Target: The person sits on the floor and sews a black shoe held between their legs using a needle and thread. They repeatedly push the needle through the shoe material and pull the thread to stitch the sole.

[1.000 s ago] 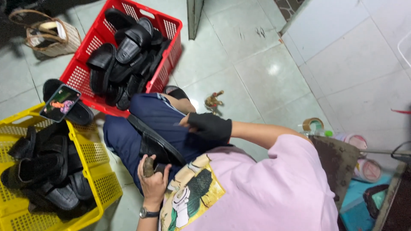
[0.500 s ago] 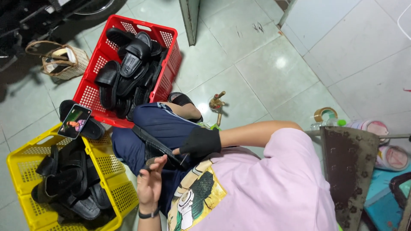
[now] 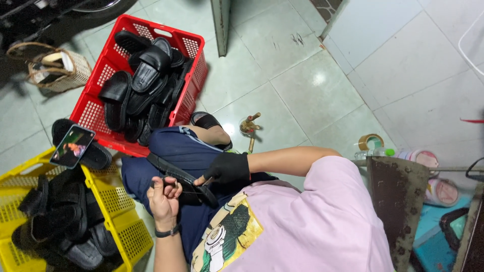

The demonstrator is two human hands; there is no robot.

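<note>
A black sandal (image 3: 174,175) lies across my lap on my dark blue trousers. My right hand (image 3: 228,168), in a black glove, presses on the sandal's near end and pinches it with its fingertips. My left hand (image 3: 164,195), bare with a dark wristband, is curled around a small dark tool at the sandal's edge. A thin thread seems to run between the two hands. What the tool is cannot be made out.
A red crate (image 3: 93,113) of black sandals stands on the tiled floor ahead, and a yellow crate (image 3: 132,236) with more is on the left. A phone (image 3: 72,146) rests on a sandal between them. A woven basket (image 3: 58,75), a tape roll (image 3: 370,142) and a rusty metal stand (image 3: 396,201) are nearby.
My left hand has come back to the sandal and closed there, after being lifted and open half a second ago. The gloved right hand has stayed on the sandal. The view has shifted.
</note>
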